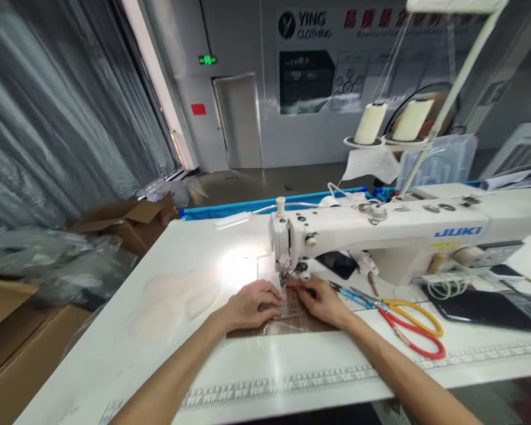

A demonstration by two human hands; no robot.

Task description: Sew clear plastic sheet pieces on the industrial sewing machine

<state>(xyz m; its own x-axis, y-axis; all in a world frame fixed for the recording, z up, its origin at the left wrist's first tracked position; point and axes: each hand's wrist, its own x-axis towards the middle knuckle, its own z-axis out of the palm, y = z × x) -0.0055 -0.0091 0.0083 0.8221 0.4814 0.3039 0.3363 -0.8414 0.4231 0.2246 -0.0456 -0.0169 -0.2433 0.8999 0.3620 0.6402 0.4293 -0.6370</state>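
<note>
A white sewing machine (358, 227) stands on the worktable, its needle and presser foot (284, 277) just beyond my fingertips. Under my hands lies a brown, glossy sheet (287, 326) with a clear, shiny layer on part of it. My left hand (253, 304) bends its fingers and thumb onto the sheet's left part, gripping it. To the right of the presser foot, my right hand (322, 301) has its fingers drawn together at the sheet's edge. The exact contact under the right fingertips is hidden.
Scissors with red and yellow handles (413, 330) and blue-handled thread snips (356, 297) lie right of my right hand. A printed ruler scale (274, 386) runs along the front edge. Thread cones (370, 124) stand behind the machine; cardboard boxes (22, 342) are at left.
</note>
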